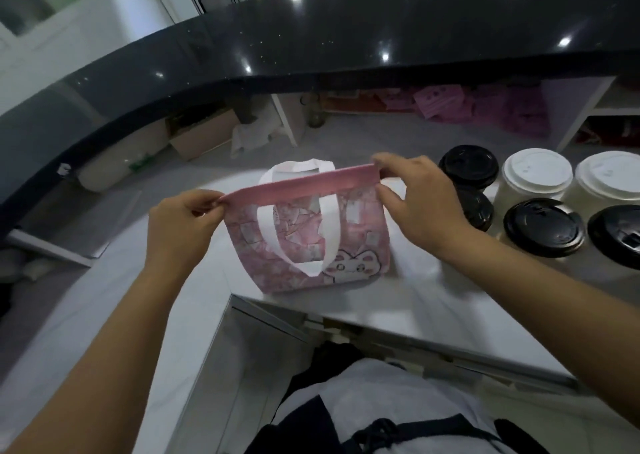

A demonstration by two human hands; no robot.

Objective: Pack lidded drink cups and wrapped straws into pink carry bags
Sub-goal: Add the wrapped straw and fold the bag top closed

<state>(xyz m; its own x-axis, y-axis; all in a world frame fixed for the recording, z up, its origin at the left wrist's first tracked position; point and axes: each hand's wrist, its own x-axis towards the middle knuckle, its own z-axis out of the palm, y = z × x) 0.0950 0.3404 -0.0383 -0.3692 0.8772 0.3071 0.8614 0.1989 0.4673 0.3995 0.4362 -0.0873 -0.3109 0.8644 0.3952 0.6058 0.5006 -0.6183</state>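
A pink carry bag (360, 242) with white handles and a cartoon animal print stands upright on the white counter (433, 301). My left hand (183, 218) pinches the left end of its top rim. My right hand (415, 197) pinches the right end of the rim, and the mouth of the bag is pressed flat between them. To the right stand several lidded cups: one with a black lid (469, 166) behind my right hand, white-lidded ones (536, 171) farther right, and black-lidded ones (543, 227) nearer me. No wrapped straws are visible.
A dark glossy raised counter (311, 38) curves across the back. Under it, a shelf holds a stack of folded pink bags (485, 107) and a cardboard box (201, 135) sits on the lower surface. The counter's front edge runs just below the bag.
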